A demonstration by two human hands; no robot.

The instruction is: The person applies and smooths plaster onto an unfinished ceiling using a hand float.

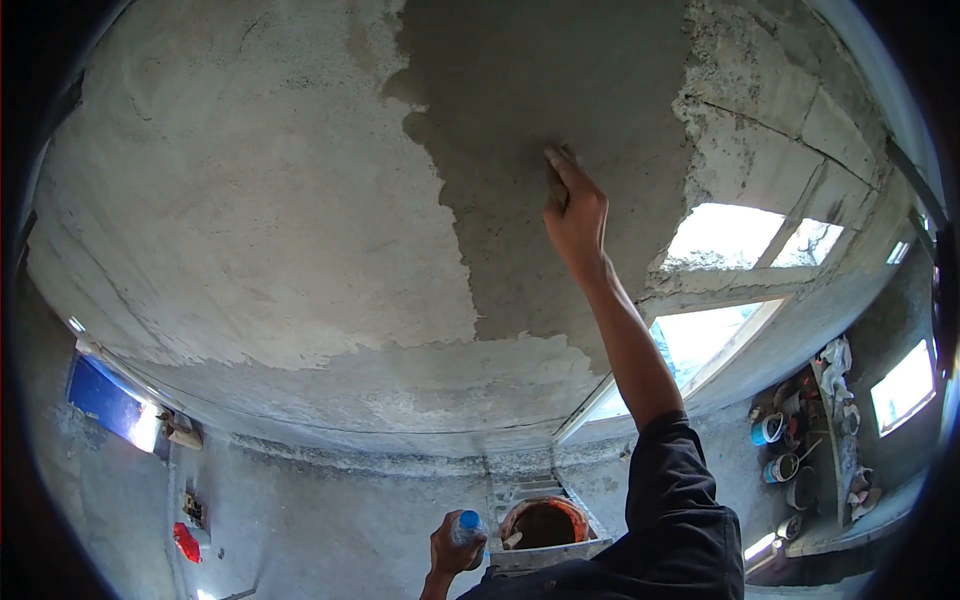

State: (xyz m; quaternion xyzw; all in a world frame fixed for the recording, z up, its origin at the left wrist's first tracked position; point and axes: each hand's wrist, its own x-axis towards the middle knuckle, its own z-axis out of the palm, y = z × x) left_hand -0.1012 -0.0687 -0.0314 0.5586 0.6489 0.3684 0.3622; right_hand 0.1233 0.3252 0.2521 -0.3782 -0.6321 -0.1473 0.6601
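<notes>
My left hand (447, 548), low in the view, is wrapped round a clear plastic bottle (466, 530) with a blue cap. Stretched up in front of me, my right hand (580, 215) is at the dark, damp-looking plaster patch (560, 80) on the wall. Its fingers are closed and bent; a dark edge shows beneath them, but I cannot make out what they hold. Just right of the bottle stands an orange-rimmed bucket (545, 520) with dark contents and a handle-like stick leaning at its left side.
Lighter dry plaster (270, 190) covers the wall to the left. Window openings (710, 335) lie to the right. A ladder (530, 487) reaches down behind the bucket. Several pails (780, 467) stand at right; a red item (187, 543) lies on the floor at left.
</notes>
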